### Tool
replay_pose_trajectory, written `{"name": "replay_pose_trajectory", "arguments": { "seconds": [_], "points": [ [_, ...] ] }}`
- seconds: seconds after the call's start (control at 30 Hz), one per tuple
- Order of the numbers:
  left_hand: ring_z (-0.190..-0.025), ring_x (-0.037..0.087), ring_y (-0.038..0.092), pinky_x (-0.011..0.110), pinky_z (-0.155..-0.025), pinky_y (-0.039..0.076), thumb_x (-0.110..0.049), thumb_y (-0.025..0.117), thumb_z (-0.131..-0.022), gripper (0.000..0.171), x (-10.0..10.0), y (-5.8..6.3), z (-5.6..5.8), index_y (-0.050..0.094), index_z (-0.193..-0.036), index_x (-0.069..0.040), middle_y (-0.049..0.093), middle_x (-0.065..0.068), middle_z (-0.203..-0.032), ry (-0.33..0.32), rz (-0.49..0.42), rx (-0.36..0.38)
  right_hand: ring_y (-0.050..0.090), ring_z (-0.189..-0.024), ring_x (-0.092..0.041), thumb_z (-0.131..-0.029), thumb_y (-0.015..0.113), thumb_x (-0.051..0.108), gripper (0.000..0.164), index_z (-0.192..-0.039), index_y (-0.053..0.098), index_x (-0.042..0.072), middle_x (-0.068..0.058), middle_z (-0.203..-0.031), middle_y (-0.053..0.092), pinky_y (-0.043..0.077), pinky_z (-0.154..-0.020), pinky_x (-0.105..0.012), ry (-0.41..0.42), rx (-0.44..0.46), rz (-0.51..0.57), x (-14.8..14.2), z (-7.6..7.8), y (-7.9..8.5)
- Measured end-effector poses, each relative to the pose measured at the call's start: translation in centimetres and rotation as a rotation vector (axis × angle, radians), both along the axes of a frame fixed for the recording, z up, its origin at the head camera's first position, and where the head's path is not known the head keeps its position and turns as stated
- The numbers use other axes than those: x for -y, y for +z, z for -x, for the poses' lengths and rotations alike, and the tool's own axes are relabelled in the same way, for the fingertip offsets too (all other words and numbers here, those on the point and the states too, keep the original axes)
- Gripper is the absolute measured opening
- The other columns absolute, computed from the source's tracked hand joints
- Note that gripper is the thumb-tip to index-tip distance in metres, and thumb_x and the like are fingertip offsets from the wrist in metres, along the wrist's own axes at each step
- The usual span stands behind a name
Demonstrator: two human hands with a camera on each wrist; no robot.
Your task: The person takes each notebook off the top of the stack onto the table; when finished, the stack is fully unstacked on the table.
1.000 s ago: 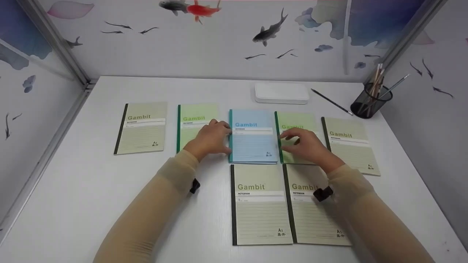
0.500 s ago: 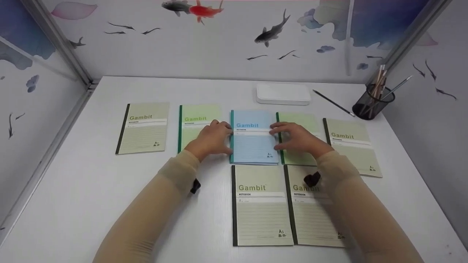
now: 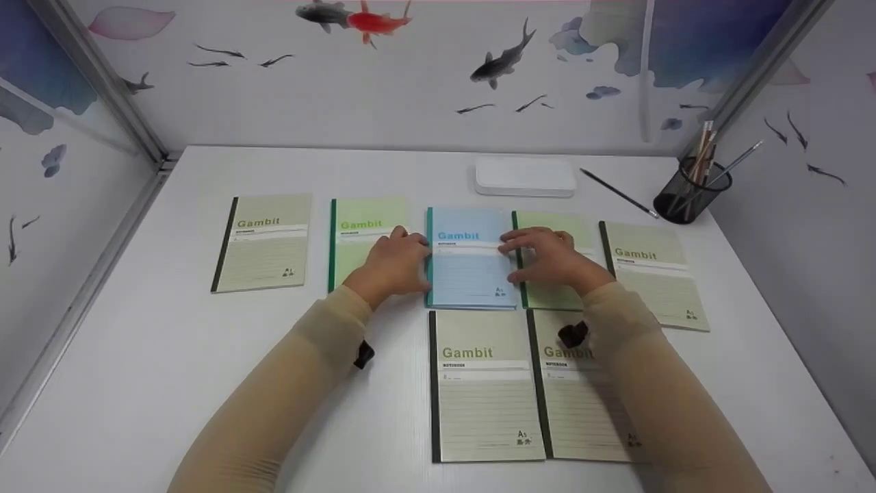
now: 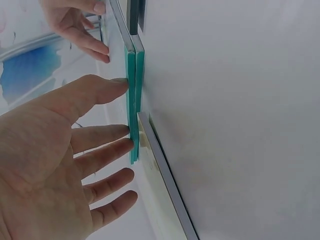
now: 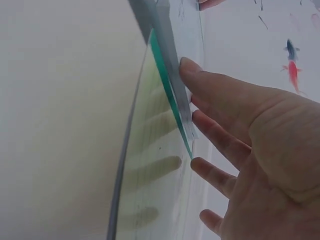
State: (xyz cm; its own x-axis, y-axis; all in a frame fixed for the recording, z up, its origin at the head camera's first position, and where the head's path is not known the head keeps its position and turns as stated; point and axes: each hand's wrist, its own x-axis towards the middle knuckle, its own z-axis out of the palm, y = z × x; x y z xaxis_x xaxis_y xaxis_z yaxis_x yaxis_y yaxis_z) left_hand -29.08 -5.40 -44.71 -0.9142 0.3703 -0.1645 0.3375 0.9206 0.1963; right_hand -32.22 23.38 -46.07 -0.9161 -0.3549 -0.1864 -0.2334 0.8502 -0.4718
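Note:
A light blue notebook (image 3: 469,270) lies between my two hands, its teal spine on the left. In the left wrist view, two teal spines (image 4: 131,100) are stacked one on the other. My left hand (image 3: 391,266) touches the spine side with thumb and fingertips, fingers extended, above a green notebook (image 3: 363,213). The right hand (image 3: 551,259) touches the opposite edge and partly covers another green notebook (image 3: 558,220). In the right wrist view, its thumb and some fingertips meet the pages' edge (image 5: 172,65), fingers fairly straight.
Beige notebooks lie at far left (image 3: 263,263), at right (image 3: 657,281), and side by side in front (image 3: 486,411). A white case (image 3: 525,178), a pencil (image 3: 619,193) and a black mesh pencil cup (image 3: 684,198) stand along the back, near the patterned wall.
My right hand has moved left from over the right green notebook to the blue notebook's right edge. The left hand keeps its place at the spine.

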Motion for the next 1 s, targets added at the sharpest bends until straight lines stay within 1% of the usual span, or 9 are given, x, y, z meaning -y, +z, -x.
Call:
{"name": "replay_pose_trajectory", "arguments": {
  "seconds": [0.1, 0.17, 0.23, 0.4, 0.47, 0.63, 0.8, 0.9, 1.0],
  "points": [
    [-0.131, 0.028, 0.046, 0.047, -0.113, 0.042, -0.042, 0.082, -0.086, 0.066, -0.1, 0.3, -0.2, 0.064, -0.141, -0.009, 0.056, 0.004, -0.152, -0.027, 0.033, 0.002, 0.031, -0.154, -0.029, -0.081, 0.089, 0.022, 0.053, -0.131, 0.072, 0.024, 0.005, -0.156, 0.052, -0.003, -0.123, -0.065, -0.010, 0.005, -0.025, 0.2, 0.0, 0.2],
    [-0.131, 0.028, 0.045, 0.047, -0.114, 0.042, -0.044, 0.082, -0.086, 0.068, -0.1, 0.4, -0.1, 0.064, -0.141, -0.009, 0.055, 0.005, -0.152, -0.033, 0.026, 0.008, 0.030, -0.154, -0.028, -0.081, 0.090, 0.022, 0.053, -0.130, 0.072, 0.024, 0.006, -0.156, 0.052, -0.005, -0.124, -0.065, -0.022, 0.007, -0.038, 0.3, 0.0, 0.4],
    [-0.131, 0.028, 0.045, 0.046, -0.114, 0.042, -0.046, 0.083, -0.084, 0.071, 0.0, 0.5, 0.0, 0.063, -0.142, -0.009, 0.055, 0.004, -0.152, -0.022, 0.009, 0.017, 0.030, -0.155, -0.029, -0.080, 0.090, 0.022, 0.052, -0.130, 0.072, 0.025, 0.007, -0.156, 0.052, -0.006, -0.124, -0.065, -0.028, 0.010, -0.041, 0.4, 0.1, 0.5],
    [-0.130, 0.025, 0.043, 0.043, -0.115, 0.042, -0.048, 0.086, -0.081, 0.075, 0.6, 0.0, 0.6, 0.063, -0.143, -0.014, 0.054, 0.003, -0.152, 0.086, -0.083, 0.050, 0.030, -0.155, -0.030, -0.080, 0.090, 0.022, 0.054, -0.130, 0.071, 0.025, 0.006, -0.156, 0.051, -0.006, -0.124, -0.066, -0.020, 0.020, -0.035, 0.5, 0.2, 0.5],
    [-0.132, 0.025, 0.042, 0.043, -0.117, 0.042, -0.048, 0.086, -0.081, 0.075, 0.9, -0.4, 0.9, 0.062, -0.144, -0.016, 0.053, 0.002, -0.153, 0.108, -0.115, 0.056, 0.031, -0.155, -0.030, -0.080, 0.090, 0.023, 0.054, -0.130, 0.071, 0.026, 0.006, -0.156, 0.051, -0.006, -0.123, -0.066, -0.017, 0.020, -0.034, 0.4, 0.2, 0.4],
    [-0.140, 0.025, 0.038, 0.043, -0.120, 0.038, -0.048, 0.084, -0.083, 0.071, 1.1, -0.9, 1.6, 0.063, -0.143, -0.017, 0.047, 0.000, -0.159, 0.073, -0.151, 0.073, 0.032, -0.155, -0.031, -0.080, 0.090, 0.022, 0.054, -0.131, 0.071, 0.027, 0.007, -0.157, 0.051, -0.006, -0.123, -0.067, -0.024, 0.024, -0.035, 0.3, 0.1, 0.1],
    [-0.147, 0.026, 0.031, 0.044, -0.124, 0.033, -0.047, 0.085, -0.083, 0.071, 1.3, -0.8, 2.0, 0.063, -0.143, -0.014, 0.041, 0.001, -0.163, 0.062, -0.218, 0.122, 0.032, -0.155, -0.030, -0.079, 0.090, 0.023, 0.055, -0.131, 0.071, 0.027, 0.008, -0.157, 0.051, -0.007, -0.124, -0.066, -0.033, 0.032, -0.031, 0.6, 0.1, 0.3],
    [-0.151, 0.027, 0.025, 0.044, -0.126, 0.029, -0.044, 0.086, -0.082, 0.072, 1.5, -0.7, 2.1, 0.063, -0.142, -0.011, 0.035, 0.002, -0.165, 0.074, -0.274, 0.161, 0.032, -0.155, -0.029, -0.079, 0.090, 0.022, 0.055, -0.130, 0.071, 0.028, 0.008, -0.156, 0.052, -0.007, -0.124, -0.066, -0.037, 0.036, -0.022, 0.7, 0.0, 0.4],
    [-0.153, 0.027, 0.022, 0.044, -0.127, 0.028, -0.040, 0.088, -0.082, 0.070, 1.7, -0.5, 2.3, 0.064, -0.139, -0.008, 0.033, 0.003, -0.166, 0.113, -0.358, 0.194, 0.032, -0.155, -0.029, -0.080, 0.090, 0.022, 0.054, -0.130, 0.072, 0.026, 0.007, -0.156, 0.052, -0.006, -0.123, -0.067, -0.031, 0.029, -0.024, 0.7, -0.1, 0.5]
  ]
}}
